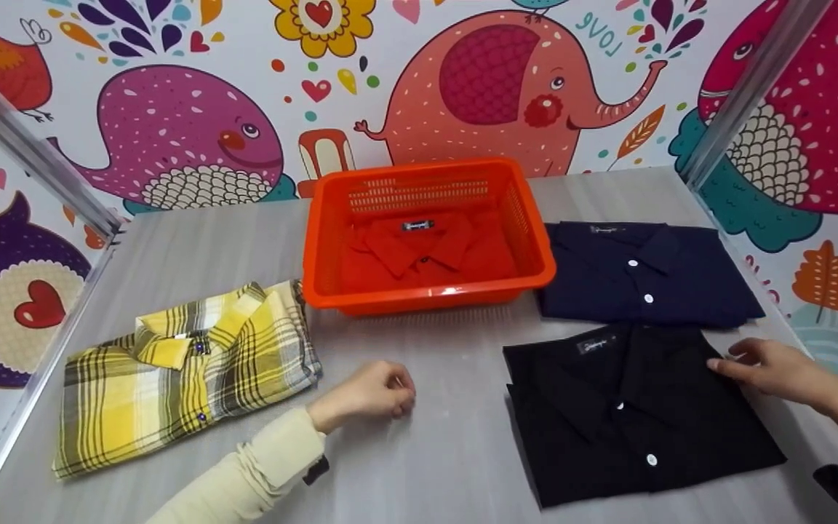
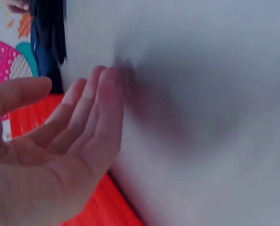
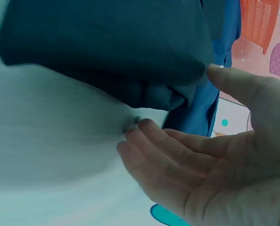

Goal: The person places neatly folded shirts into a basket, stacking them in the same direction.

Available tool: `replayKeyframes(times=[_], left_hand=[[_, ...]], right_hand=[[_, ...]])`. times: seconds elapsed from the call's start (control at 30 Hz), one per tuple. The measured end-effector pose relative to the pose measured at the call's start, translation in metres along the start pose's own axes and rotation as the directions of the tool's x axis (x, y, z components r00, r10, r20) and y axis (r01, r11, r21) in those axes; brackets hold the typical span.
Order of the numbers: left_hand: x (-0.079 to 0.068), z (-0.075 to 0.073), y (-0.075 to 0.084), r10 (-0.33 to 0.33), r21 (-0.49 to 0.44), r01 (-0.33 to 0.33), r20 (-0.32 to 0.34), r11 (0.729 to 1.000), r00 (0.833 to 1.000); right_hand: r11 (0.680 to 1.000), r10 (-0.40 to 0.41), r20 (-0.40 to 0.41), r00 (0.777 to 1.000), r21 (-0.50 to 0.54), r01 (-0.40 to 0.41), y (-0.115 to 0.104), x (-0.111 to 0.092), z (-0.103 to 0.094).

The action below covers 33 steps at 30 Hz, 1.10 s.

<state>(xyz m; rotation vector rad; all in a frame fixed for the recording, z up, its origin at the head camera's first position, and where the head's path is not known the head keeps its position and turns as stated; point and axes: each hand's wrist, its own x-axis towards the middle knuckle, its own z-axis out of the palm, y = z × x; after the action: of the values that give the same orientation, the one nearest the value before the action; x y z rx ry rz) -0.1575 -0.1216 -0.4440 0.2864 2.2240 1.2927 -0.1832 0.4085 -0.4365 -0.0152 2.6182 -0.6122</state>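
Likely snag: black shirt (image 1: 630, 422), folded on the table's (image 1: 448, 451) right side, could skew or unfold if pulled from one edge only. Right hand (image 1: 783, 371) is at that edge, fingers loose, nothing gripped; left hand (image 1: 372, 393) relaxed, unloaded, well apart. Navy shirt (image 1: 688, 284), just beside, might drag.

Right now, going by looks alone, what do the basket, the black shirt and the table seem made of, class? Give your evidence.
The basket: probably glossy plastic; its rim catches a highlight and its walls are slotted.
The black shirt: matt cloth, softly folded; which fibre, I can't tell.
The table: perhaps laminate; smooth, grey, faintly streaked.
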Motion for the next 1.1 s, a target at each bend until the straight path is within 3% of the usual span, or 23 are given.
replayKeyframes(times=[0.23,0.43,0.7,0.97,1.1], left_hand=[[0.007,0.031,0.009,-0.117,-0.188,0.131,0.084,0.973,0.990],[0.009,0.049,0.012,-0.130,-0.297,0.174,0.161,0.939,0.978],[0.011,0.066,0.020,-0.136,-0.289,0.205,0.242,0.935,0.961],[0.013,0.072,0.023,-0.127,-0.291,0.194,0.236,0.937,0.963],[0.010,0.068,0.024,-0.143,-0.267,0.191,0.190,0.945,0.971]], right_hand=[[0.994,0.056,0.076,0.996,0.092,-0.063,-0.002,-0.005,0.010],[0.989,0.026,0.134,0.991,0.139,-0.044,-0.007,-0.005,0.022],[0.951,-0.049,0.094,0.994,0.308,0.018,-0.018,-0.006,0.038],[0.890,-0.107,0.125,0.986,0.455,0.039,-0.044,-0.009,0.055],[0.853,-0.149,0.121,0.981,0.518,0.066,-0.058,-0.010,0.065]])
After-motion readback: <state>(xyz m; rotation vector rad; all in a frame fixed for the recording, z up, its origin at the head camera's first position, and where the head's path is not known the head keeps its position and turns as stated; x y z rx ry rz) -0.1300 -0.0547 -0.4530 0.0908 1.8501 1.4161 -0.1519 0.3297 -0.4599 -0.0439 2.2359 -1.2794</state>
